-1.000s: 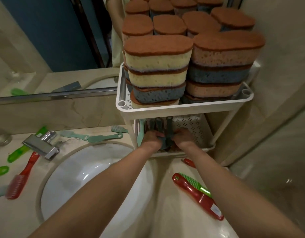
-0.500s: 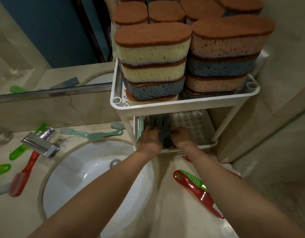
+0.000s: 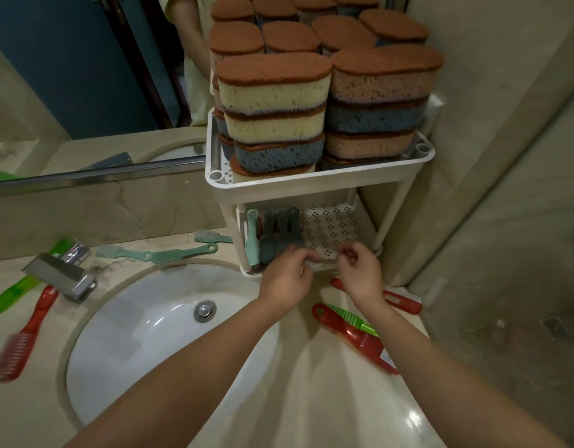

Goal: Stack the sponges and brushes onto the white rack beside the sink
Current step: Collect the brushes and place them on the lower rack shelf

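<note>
Head view: left hand (image 3: 287, 276) and right hand (image 3: 360, 274) hover at the lower front rim of the white rack (image 3: 314, 187), fingers loosely curled, apparently empty. Grey brushes (image 3: 284, 231) lie packed on the lower shelf's left; sponges (image 3: 274, 98) fill the top. Probably best next — lay the red brush (image 3: 353, 344) parallel beside them.

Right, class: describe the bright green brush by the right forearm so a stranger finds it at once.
Find the white sink; right of it, before the white rack, lie two red brushes. The bright green brush lies against the nearer one, the only bright green brush on that side.
</note>
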The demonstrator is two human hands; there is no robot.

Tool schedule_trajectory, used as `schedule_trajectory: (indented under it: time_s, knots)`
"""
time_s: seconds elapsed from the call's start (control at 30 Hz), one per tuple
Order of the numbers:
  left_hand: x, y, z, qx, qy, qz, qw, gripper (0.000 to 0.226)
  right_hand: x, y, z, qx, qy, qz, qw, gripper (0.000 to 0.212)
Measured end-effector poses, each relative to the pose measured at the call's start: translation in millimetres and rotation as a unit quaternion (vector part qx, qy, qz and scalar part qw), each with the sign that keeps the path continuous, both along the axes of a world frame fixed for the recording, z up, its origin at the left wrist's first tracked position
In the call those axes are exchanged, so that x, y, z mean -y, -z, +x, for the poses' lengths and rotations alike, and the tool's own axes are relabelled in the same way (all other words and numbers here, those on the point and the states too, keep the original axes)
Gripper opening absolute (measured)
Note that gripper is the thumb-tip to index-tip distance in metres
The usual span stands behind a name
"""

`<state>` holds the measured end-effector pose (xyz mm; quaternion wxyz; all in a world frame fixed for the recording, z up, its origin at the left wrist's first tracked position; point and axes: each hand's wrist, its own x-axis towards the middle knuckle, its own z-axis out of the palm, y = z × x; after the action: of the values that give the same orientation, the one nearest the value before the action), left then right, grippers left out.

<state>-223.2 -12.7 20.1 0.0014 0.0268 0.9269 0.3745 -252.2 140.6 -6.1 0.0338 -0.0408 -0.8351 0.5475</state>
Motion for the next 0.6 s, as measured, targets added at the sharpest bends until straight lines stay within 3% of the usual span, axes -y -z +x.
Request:
schedule_trajectory:
  time_s: [0.13,0.27,0.43,0.6]
  knots:
    - [-17.5,10.3,24.0,0.033,0.071,-0.013,0.997,0.029,-22.7,10.7,34.4,0.026,0.014,0.011,1.0,0.025]
    - [-35.0,23.9,37.4,0.071,0.143,-0.088,0.983,0.037,-39.4,18.6,62.7,0.073,0.031,0.044,0.996,0.024]
    - [-51.1,38.6,43.9,0.062,0.19,-0.182,0.963,0.042,-55.7,24.6,82.7,0.173,0.031,0.112,0.978,0.022]
    - [-53.9,52.5,45.4,0.045,0.22,-0.265,0.938,0.045,-65.0,36.1,92.0,0.23,0.005,0.16,0.96,0.038]
